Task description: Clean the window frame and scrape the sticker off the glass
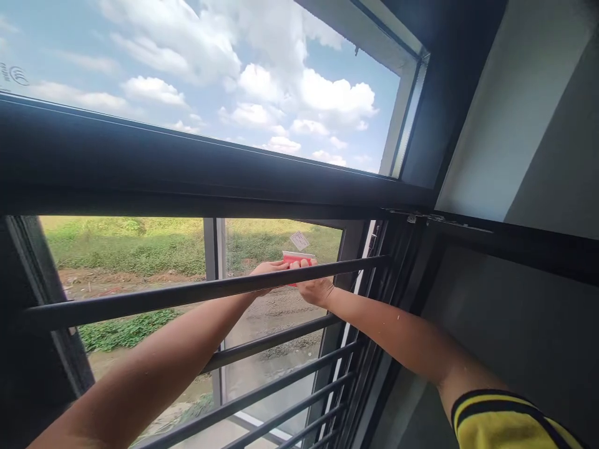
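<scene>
Both my arms reach out between the dark horizontal window bars [187,293]. My left hand [267,270] and my right hand [314,285] meet just past the top bar, and together they hold a small red scraper [297,257] against the glass of the open window sash [276,324]. The top bar crosses in front of my fingers and hides part of the grip. A small white sticker [299,240] sits on the glass just above the red scraper.
A thick dark frame beam [187,174] runs across above my arms, with a fixed upper pane showing sky. Several more bars lie below my arms. A grey wall [515,125] stands at the right. Grass and bare dirt lie outside.
</scene>
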Demonstrator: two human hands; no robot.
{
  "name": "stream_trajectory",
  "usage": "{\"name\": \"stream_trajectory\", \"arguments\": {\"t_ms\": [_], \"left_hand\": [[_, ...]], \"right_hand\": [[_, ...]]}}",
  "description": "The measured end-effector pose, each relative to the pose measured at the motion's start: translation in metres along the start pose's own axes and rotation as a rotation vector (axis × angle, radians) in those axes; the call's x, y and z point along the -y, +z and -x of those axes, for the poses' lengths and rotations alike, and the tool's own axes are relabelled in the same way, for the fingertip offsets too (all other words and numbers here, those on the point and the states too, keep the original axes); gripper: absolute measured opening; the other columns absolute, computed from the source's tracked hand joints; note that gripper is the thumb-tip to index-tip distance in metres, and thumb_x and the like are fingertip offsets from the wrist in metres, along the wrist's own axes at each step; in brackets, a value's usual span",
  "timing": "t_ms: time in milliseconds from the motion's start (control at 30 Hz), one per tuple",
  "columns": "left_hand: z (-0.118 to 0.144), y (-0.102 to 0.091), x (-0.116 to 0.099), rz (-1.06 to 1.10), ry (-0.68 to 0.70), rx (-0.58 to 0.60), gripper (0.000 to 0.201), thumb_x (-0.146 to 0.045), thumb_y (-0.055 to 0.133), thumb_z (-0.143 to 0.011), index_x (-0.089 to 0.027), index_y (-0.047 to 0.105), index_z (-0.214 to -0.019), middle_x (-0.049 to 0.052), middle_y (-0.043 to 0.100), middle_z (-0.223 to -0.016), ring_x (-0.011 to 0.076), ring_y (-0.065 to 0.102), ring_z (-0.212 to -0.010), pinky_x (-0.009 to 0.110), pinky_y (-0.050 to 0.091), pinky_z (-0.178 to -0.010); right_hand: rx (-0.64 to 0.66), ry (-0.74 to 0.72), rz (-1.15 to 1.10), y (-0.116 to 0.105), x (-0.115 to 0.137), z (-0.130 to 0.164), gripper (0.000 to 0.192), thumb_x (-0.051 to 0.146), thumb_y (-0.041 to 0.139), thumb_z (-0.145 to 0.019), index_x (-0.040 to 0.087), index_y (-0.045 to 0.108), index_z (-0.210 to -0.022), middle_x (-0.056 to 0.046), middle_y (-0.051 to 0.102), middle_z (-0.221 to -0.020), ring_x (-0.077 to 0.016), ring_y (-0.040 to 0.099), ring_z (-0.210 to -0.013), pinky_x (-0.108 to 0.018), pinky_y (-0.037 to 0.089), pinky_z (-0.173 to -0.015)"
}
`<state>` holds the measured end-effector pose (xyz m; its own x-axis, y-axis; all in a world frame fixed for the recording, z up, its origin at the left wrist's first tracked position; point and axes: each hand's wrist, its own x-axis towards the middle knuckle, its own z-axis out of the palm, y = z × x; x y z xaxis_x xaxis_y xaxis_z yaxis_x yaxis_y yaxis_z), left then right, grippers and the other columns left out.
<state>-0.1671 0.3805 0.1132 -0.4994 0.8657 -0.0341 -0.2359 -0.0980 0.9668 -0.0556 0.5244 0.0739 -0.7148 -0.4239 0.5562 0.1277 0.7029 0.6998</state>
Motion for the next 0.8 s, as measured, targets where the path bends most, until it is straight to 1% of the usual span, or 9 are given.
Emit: {"name": "stream_trajectory", "arguments": {"t_ms": [167, 300, 367, 433, 500, 533, 600, 667, 800], "left_hand": [[0.002, 0.005, -0.004, -0.104, 0.084, 0.057, 0.034, -0.025, 0.072, -0.08, -0.007, 0.066, -0.108, 0.013, 0.069, -0.097, 0.0158, 0.063, -0.076, 0.022, 0.052, -0.069], [0.007, 0.008, -0.006, -0.323, 0.106, 0.029, 0.044, -0.038, 0.073, -0.078, -0.012, 0.065, -0.113, 0.01, 0.069, -0.094, 0.0162, 0.062, -0.071, 0.025, 0.05, -0.066], [0.007, 0.006, -0.008, -0.489, 0.15, -0.064, 0.039, -0.046, 0.065, -0.084, -0.011, 0.068, -0.102, 0.011, 0.068, -0.089, 0.0177, 0.061, -0.071, 0.026, 0.047, -0.064], [0.004, 0.002, -0.012, -0.682, 0.226, -0.25, 0.042, -0.049, 0.051, -0.092, -0.01, 0.067, -0.093, 0.013, 0.065, -0.085, 0.0214, 0.06, -0.075, 0.03, 0.046, -0.066], [0.001, -0.001, -0.019, -0.88, 0.353, -0.429, 0.039, -0.044, 0.045, -0.095, -0.01, 0.065, -0.096, 0.014, 0.063, -0.089, 0.025, 0.06, -0.086, 0.034, 0.047, -0.074], [0.0, -0.001, -0.022, -0.976, 0.428, -0.472, 0.034, -0.04, 0.047, -0.095, -0.012, 0.065, -0.099, 0.014, 0.062, -0.095, 0.0257, 0.06, -0.092, 0.035, 0.048, -0.08], [-0.004, 0.001, -0.03, -1.167, 0.581, -0.447, 0.022, -0.033, 0.057, -0.092, -0.015, 0.065, -0.103, 0.012, 0.061, -0.106, 0.0252, 0.059, -0.103, 0.035, 0.048, -0.09], [-0.008, 0.007, -0.034, -1.357, 0.71, -0.343, 0.017, -0.025, 0.062, -0.089, -0.018, 0.067, -0.103, 0.011, 0.061, -0.113, 0.0243, 0.057, -0.111, 0.034, 0.048, -0.095], [-0.022, 0.022, -0.032, -1.667, 0.879, -0.225, 0.022, -0.017, 0.06, -0.088, -0.013, 0.065, -0.108, 0.015, 0.062, -0.115, 0.0271, 0.057, -0.111, 0.037, 0.052, -0.092]], "right_hand": [[-0.136, 0.048, 0.059, 0.012, -0.002, -0.004, 0.041, 0.014, 0.04, -0.094, 0.001, 0.059, -0.127, -0.024, 0.06, -0.122, -0.0308, 0.054, -0.112, -0.057, 0.043, -0.097], [-0.178, 0.077, 0.129, 0.005, -0.007, -0.005, 0.043, 0.014, 0.041, -0.092, 0.002, 0.059, -0.129, -0.023, 0.058, -0.126, -0.0314, 0.051, -0.114, -0.058, 0.038, -0.101], [-0.141, 0.08, 0.105, -0.005, -0.009, -0.004, 0.043, 0.014, 0.041, -0.092, 0.003, 0.06, -0.129, -0.022, 0.058, -0.127, -0.0311, 0.05, -0.115, -0.059, 0.036, -0.102], [-0.096, 0.091, 0.064, -0.019, -0.009, 0.001, 0.043, 0.014, 0.041, -0.093, 0.004, 0.061, -0.129, -0.022, 0.06, -0.125, -0.0302, 0.051, -0.113, -0.057, 0.036, -0.103], [-0.052, 0.107, 0.029, -0.037, -0.006, 0.008, 0.043, 0.013, 0.042, -0.092, 0.005, 0.061, -0.13, -0.021, 0.061, -0.124, -0.0293, 0.052, -0.113, -0.053, 0.038, -0.102], [-0.035, 0.128, 0.018, -0.048, -0.004, 0.012, 0.044, 0.011, 0.043, -0.091, 0.006, 0.061, -0.131, -0.02, 0.061, -0.124, -0.0289, 0.051, -0.113, -0.052, 0.039, -0.101], [-0.017, 0.19, 0.0, -0.07, 0.002, 0.021, 0.046, 0.01, 0.043, -0.091, 0.008, 0.059, -0.134, -0.018, 0.061, -0.124, -0.0282, 0.051, -0.113, -0.049, 0.04, -0.097], [-0.016, 0.234, -0.02, -0.093, 0.007, 0.029, 0.045, 0.009, 0.042, -0.091, 0.008, 0.06, -0.132, -0.017, 0.063, -0.117, -0.0271, 0.051, -0.109, -0.045, 0.041, -0.093], [-0.099, 0.262, -0.052, -0.126, 0.009, 0.048, 0.041, 0.007, 0.039, -0.093, 0.004, 0.063, -0.126, -0.015, 0.063, -0.111, -0.0251, 0.052, -0.102, -0.043, 0.039, -0.096]]}}
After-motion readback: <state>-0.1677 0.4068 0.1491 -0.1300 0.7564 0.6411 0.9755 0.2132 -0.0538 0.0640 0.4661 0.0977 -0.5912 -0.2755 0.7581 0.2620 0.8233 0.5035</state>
